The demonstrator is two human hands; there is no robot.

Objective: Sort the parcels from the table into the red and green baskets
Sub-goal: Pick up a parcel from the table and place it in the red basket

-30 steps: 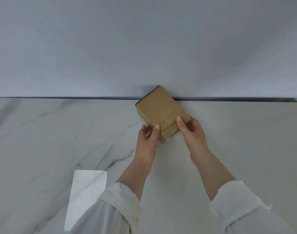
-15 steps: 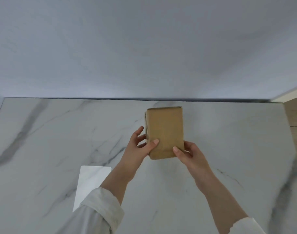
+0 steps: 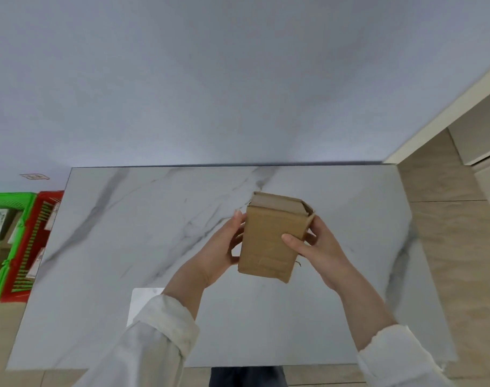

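Observation:
A brown cardboard parcel (image 3: 268, 241) is held up above the middle of the marble table (image 3: 143, 247), tilted so its top end flap shows. My left hand (image 3: 224, 247) grips its left side and my right hand (image 3: 319, 247) grips its right side, thumb across the front. On the floor left of the table stands the red basket (image 3: 31, 247), and the green basket (image 3: 12, 199) stands further left beside it. Both baskets hold parcels, partly cut off by the frame edge.
A white flat sheet (image 3: 143, 303) lies on the table near my left sleeve. A wall runs behind the table. Wooden floor and a pale cabinet (image 3: 483, 163) lie to the right.
The parcel has been lifted from the table's far edge, brought toward me and tipped up. The view has widened, so the baskets at the left now show.

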